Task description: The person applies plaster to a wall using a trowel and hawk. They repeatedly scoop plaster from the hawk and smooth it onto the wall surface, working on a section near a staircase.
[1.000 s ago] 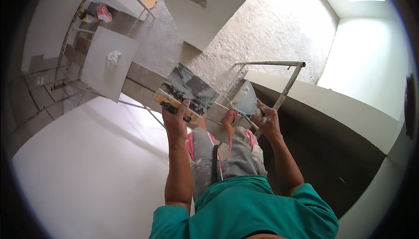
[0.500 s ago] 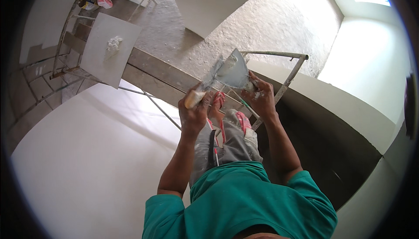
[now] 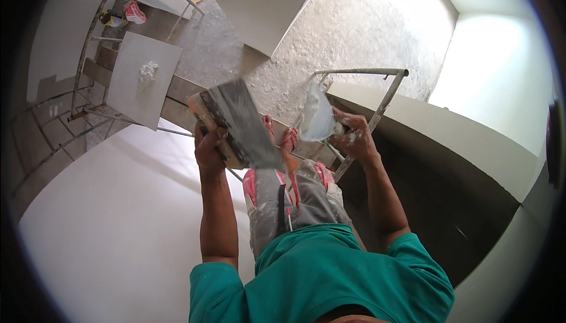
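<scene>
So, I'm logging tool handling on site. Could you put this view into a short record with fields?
Left hand: grips a dark wide-bladed tool, motion-blurred
Right hand: holds a flared scraper with a whitish blade
Tool contact: none visible; a gap shows between them
Board: pale, off to the left, bearing a white lump
Frame: metal pipe near the right hand
Clothing: green shirt, stained grey trousers

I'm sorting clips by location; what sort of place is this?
Probably a building interior under construction or renovation: tubular metal scaffolding, white paste on a flat board, a putty knife in the right hand.
</scene>
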Demonstrator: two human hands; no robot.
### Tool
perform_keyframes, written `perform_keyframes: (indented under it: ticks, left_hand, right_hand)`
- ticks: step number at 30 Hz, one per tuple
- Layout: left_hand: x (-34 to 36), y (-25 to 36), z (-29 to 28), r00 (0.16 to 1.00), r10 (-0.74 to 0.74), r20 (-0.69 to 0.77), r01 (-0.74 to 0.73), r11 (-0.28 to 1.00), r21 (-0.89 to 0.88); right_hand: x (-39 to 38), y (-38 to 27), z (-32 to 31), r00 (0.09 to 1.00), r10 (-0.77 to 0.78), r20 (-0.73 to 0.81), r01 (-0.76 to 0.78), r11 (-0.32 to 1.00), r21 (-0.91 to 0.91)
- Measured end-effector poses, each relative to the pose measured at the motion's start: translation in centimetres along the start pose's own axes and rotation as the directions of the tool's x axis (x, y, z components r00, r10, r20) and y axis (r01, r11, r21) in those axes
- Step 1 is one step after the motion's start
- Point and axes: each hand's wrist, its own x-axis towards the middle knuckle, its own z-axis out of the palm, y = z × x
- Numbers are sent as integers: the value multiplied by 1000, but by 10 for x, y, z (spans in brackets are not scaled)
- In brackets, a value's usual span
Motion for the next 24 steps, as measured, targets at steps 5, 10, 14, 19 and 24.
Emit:
perform_keyframes:
  ticks: [5, 10, 14, 19, 24]
  left_hand:
    - [-3, -40, 16, 958, -218, 184, 197, 972, 126]
    - [-5, -73, 9, 893, -285, 348, 262, 959, 112]
    - [-22, -89, -20, 967, -253, 28, 236, 933, 271]
    - [-43, -60, -32, 991, -134, -27, 136, 979, 153]
    - [-43, -100, -100, 976, -77, -202, 185, 778, 600]
  right_hand:
    - [-1, -10, 9, 995, 39, 96, -53, 987, 152]
    - [0, -14, 4, 997, -73, 0, 72, 977, 202]
    - [0, -36, -24, 998, -12, -63, 23, 984, 176]
    - [-50, -7, -46, 940, 339, -45, -336, 939, 70]
    - [-106, -15, -52, 907, 381, -178, -381, 924, 36]
